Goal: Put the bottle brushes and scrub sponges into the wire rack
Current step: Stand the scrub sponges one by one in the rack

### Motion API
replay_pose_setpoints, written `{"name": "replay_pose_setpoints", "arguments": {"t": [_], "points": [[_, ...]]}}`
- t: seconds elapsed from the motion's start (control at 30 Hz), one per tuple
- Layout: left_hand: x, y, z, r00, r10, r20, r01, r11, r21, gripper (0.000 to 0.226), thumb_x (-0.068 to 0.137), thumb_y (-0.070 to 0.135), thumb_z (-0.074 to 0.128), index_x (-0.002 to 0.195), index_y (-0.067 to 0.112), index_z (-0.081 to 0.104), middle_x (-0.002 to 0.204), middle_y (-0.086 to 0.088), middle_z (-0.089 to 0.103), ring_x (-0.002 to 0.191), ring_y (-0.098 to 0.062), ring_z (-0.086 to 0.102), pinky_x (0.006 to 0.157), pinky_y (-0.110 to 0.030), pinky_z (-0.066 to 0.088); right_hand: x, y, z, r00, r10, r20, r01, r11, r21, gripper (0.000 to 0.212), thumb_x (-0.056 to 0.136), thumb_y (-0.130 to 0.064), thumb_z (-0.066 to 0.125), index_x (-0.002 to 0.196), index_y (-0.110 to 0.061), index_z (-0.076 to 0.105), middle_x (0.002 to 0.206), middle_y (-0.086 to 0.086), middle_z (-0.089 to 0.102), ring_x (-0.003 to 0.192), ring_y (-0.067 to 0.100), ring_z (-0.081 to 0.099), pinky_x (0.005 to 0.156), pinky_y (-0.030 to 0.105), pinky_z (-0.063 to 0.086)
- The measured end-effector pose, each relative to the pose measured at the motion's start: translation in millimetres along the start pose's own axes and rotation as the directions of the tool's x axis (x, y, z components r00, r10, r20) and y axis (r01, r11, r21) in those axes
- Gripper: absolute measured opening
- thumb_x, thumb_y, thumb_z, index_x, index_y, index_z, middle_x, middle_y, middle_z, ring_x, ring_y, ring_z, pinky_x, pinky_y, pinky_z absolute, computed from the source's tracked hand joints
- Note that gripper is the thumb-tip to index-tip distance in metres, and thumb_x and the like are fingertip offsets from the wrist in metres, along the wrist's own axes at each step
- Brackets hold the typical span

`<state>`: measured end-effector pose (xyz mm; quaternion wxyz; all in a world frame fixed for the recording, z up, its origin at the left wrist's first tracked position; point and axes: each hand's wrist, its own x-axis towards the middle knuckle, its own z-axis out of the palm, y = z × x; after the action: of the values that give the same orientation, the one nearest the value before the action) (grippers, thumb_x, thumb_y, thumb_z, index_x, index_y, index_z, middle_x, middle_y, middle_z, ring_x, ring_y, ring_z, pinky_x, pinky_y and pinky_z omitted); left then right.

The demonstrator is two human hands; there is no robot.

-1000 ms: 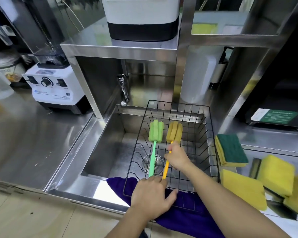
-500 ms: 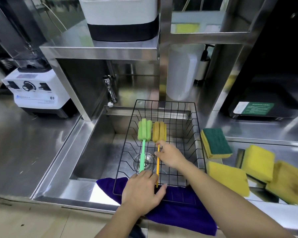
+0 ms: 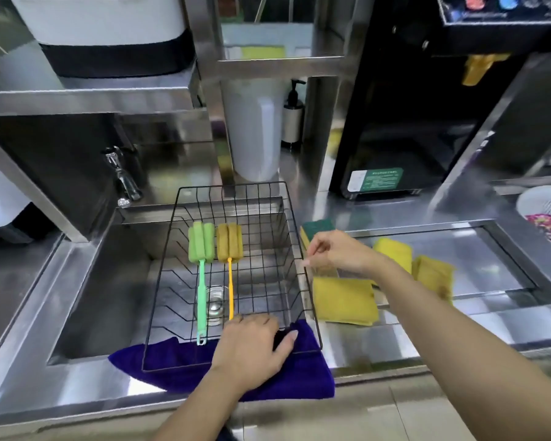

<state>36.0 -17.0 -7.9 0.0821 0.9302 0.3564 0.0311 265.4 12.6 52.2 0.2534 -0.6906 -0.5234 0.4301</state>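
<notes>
A black wire rack [image 3: 295, 249] sits over the sink, its front on a purple cloth [image 3: 309, 374]. Inside it lie a green bottle brush [image 3: 201, 272] and a yellow bottle brush [image 3: 230, 259], side by side, heads at the back. My left hand [image 3: 252, 348] rests on the rack's front edge. My right hand [image 3: 341, 254] hovers empty, fingers apart, just right of the rack above the sponges. A green-topped sponge [image 3: 317, 226] lies behind it, a yellow sponge [image 3: 344, 300] below it, and two more yellow sponges [image 3: 393, 251] [image 3: 433, 276] to the right.
The steel sink [image 3: 109, 281] has a tap [image 3: 121, 176] at its back left. A white jug [image 3: 255, 132] and a soap pump bottle [image 3: 293, 116] stand behind the rack. A black machine [image 3: 404, 106] stands at the back right, a white colander [image 3: 544, 208] at far right.
My right hand let go of the yellow brush, which now lies in the rack, and moved right over the sponges. My left hand stays on the rack's front.
</notes>
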Motion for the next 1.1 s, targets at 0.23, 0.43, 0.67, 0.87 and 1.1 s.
{"name": "replay_pose_setpoints", "arguments": {"t": [0.23, 0.43, 0.67, 0.87, 1.1], "points": [[5.1, -1.1, 6.4, 0.999, -0.001, 0.040, 0.005, 0.996, -0.088, 0.056, 0.088, 0.064, 0.016, 0.081, 0.023, 0.055, 0.083, 0.007, 0.060, 0.078, -0.013, 0.054, 0.070, -0.033, 0.045, -31.3, 37.9, -21.7, 0.931, 0.286, 0.226, -0.192, 0.912, -0.364, 0.068, 0.069, -0.022, 0.079, 0.127, -0.013, 0.045, 0.118, 0.000, 0.048, 0.110, 0.019, 0.047, 0.094, 0.030, 0.041], [3.2, -1.3, 5.5, 0.998, -0.024, 0.062, 0.030, 0.994, -0.104, 0.063, 0.085, 0.067, 0.012, 0.084, 0.024, 0.058, 0.082, 0.007, 0.060, 0.078, -0.011, 0.053, 0.068, -0.031, 0.045, -36.7, 26.6, -24.5, 0.904, 0.333, 0.269, -0.208, 0.891, -0.405, 0.072, 0.064, -0.030, 0.083, 0.125, -0.016, 0.045, 0.113, -0.003, 0.053, 0.103, 0.017, 0.052, 0.083, 0.027, 0.044], [1.4, -3.7, 3.0, 0.991, -0.073, 0.110, 0.091, 0.981, -0.170, 0.057, 0.086, 0.067, 0.021, 0.086, 0.023, 0.058, 0.086, 0.006, 0.063, 0.080, -0.014, 0.055, 0.070, -0.033, 0.045, -29.9, -31.5, -34.0, 1.000, -0.026, 0.004, 0.026, 0.949, -0.315, 0.039, 0.069, -0.030, 0.074, 0.092, -0.025, 0.043, 0.086, -0.003, 0.053, 0.076, 0.015, 0.054, 0.063, 0.034, 0.046], [-9.0, -19.7, 1.1, 0.996, -0.091, -0.015, 0.089, 0.989, -0.116, 0.052, 0.089, 0.062, 0.025, 0.086, 0.022, 0.057, 0.086, 0.008, 0.058, 0.079, -0.012, 0.053, 0.065, -0.029, 0.041, -10.0, -52.8, 24.4, 0.952, -0.297, -0.071, 0.225, 0.840, -0.493, 0.046, 0.066, -0.026, 0.074, 0.097, -0.019, 0.040, 0.094, -0.001, 0.046, 0.081, 0.017, 0.049, 0.060, 0.029, 0.040], [-14.2, -26.4, 0.3, 0.992, -0.123, -0.015, 0.120, 0.983, -0.137, 0.037, 0.090, 0.055, 0.032, 0.074, 0.024, 0.044, 0.081, 0.004, 0.060, 0.072, -0.013, 0.048, 0.057, -0.029, 0.028, 10.7, -11.0, 108.0, 0.915, -0.382, 0.133, 0.269, 0.329, -0.905, 0.043, 0.077, -0.012, 0.059, 0.116, -0.008, 0.041, 0.116, 0.012, 0.050, 0.106, 0.029, 0.048, 0.082, 0.036, 0.041]]}}
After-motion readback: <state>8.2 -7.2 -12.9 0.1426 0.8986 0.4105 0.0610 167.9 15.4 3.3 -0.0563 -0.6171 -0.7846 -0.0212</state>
